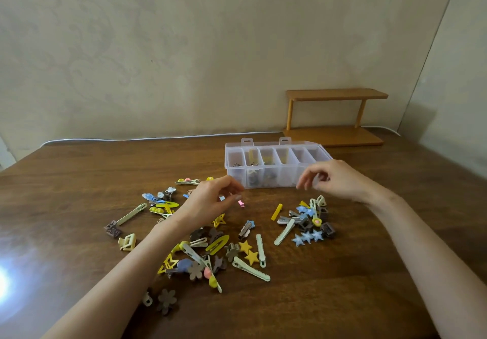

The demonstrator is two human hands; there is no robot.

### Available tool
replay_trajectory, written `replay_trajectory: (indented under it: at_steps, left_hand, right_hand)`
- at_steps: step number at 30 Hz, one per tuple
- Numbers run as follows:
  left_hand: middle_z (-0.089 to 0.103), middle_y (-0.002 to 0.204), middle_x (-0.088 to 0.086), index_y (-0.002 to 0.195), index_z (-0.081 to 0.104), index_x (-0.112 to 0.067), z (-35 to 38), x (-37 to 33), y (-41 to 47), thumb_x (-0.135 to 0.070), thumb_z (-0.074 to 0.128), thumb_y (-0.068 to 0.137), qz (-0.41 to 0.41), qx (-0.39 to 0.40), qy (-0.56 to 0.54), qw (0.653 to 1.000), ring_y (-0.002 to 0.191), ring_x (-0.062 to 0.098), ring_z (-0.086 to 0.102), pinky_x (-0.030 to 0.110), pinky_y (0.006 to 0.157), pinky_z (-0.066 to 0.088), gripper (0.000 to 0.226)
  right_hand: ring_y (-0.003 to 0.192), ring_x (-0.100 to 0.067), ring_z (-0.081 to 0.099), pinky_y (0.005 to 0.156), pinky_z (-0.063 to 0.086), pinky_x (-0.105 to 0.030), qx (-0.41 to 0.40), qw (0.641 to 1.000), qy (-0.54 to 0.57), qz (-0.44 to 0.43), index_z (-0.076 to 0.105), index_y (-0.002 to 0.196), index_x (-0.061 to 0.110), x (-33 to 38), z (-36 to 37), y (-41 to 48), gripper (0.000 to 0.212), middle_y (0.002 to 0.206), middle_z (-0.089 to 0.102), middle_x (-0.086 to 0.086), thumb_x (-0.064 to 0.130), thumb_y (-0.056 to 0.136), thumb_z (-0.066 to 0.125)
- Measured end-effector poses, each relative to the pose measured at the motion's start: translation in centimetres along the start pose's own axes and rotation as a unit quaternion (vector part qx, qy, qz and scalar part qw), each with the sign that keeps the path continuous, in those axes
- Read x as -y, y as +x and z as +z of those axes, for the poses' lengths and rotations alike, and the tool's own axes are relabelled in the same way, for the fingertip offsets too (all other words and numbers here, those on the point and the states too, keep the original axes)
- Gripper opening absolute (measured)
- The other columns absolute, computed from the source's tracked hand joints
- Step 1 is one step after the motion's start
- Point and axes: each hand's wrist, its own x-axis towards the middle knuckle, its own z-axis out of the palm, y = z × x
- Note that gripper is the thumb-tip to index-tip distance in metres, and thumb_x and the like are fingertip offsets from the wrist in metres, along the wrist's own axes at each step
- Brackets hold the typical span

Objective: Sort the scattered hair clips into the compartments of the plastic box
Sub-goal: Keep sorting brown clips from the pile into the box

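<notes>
A clear plastic box (287, 179) with several compartments stands open at the table's back middle. Its left compartments hold a few clips; the right ones look bare. Hair clips lie scattered in front: a big pile (210, 246) at the centre-left and a smaller pile (308, 222) at the right. My left hand (208, 201) hovers over the big pile's far edge with curled fingers. A small pink clip (241, 203) lies at its fingertips and a blue bit shows between thumb and fingers; I cannot tell if it grips either. My right hand (334, 178) hangs loosely curled before the box's right end, holding nothing.
A yellow bar clip (276, 211) lies alone between the piles. A small wooden two-tier shelf (334, 117) stands behind the box at the back right. A white cable (131, 138) runs along the wall edge of the brown wooden table (342, 286).
</notes>
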Motion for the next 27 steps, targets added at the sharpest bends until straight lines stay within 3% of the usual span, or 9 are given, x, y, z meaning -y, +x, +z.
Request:
replay_trajectory:
  at_steps: [6, 11, 16, 21, 27]
  left_hand:
    - [0.067, 0.094, -0.005, 0.102, 0.064, -0.018, 0.6, -1.4, 0.8, -0.016, 0.058, 0.089, 0.020, 0.006, -0.012, 1.000, 0.085, 0.004, 0.060, 0.006, 0.068, 0.042, 0.014]
    - [0.060, 0.091, -0.012, 0.103, 0.063, -0.018, 2.0, -3.4, 1.7, -0.019, 0.060, 0.089, 0.050, 0.066, 0.029, 0.996, 0.078, -0.004, 0.054, 0.008, 0.069, 0.045, 0.014]
    - [0.060, 0.108, -0.004, 0.108, 0.062, -0.019, 4.3, -5.5, 2.9, -0.026, 0.064, 0.085, 0.072, 0.124, 0.063, 0.988, 0.095, 0.007, 0.055, 0.029, 0.085, 0.050, 0.024]
    - [0.051, 0.116, -0.001, 0.118, 0.058, -0.026, 6.4, -6.3, 3.7, -0.033, 0.064, 0.084, 0.104, 0.185, 0.123, 0.970, 0.109, 0.011, 0.041, 0.026, 0.084, 0.037, 0.036]
    - [0.050, 0.114, -0.002, 0.107, 0.060, -0.022, 6.7, -5.9, 3.8, -0.032, 0.067, 0.082, 0.100, 0.156, 0.126, 0.974, 0.108, 0.012, 0.041, 0.024, 0.083, 0.036, 0.027]
  right_hand:
    - [0.079, -0.007, 0.054, 0.072, 0.048, -0.024, 0.100, 0.994, -0.027, 0.037, 0.070, 0.091, 0.035, -2.5, -0.5, -2.6, 0.044, 0.103, 0.057, 0.005, -0.007, 0.081, 0.061]
    - [0.083, -0.007, 0.054, 0.069, 0.040, -0.017, 0.009, 0.999, 0.019, 0.041, 0.071, 0.083, 0.029, -3.3, 1.2, -2.5, 0.025, 0.099, 0.059, 0.004, 0.008, 0.072, 0.078]
    - [0.083, -0.009, 0.057, 0.066, 0.042, -0.015, -0.050, 0.997, 0.048, 0.044, 0.069, 0.082, 0.023, -3.6, 1.8, -2.5, 0.018, 0.094, 0.061, 0.005, 0.012, 0.072, 0.079]
    - [0.085, -0.007, 0.066, 0.073, 0.054, -0.021, -0.064, 0.992, 0.102, 0.038, 0.070, 0.089, 0.020, -3.4, 3.1, -2.1, 0.020, 0.091, 0.070, 0.004, 0.004, 0.077, 0.073]
    - [0.088, -0.010, 0.069, 0.077, 0.056, -0.026, -0.047, 0.980, 0.190, 0.041, 0.070, 0.098, 0.016, -3.5, 3.3, -2.1, 0.030, 0.094, 0.072, -0.001, -0.008, 0.081, 0.063]
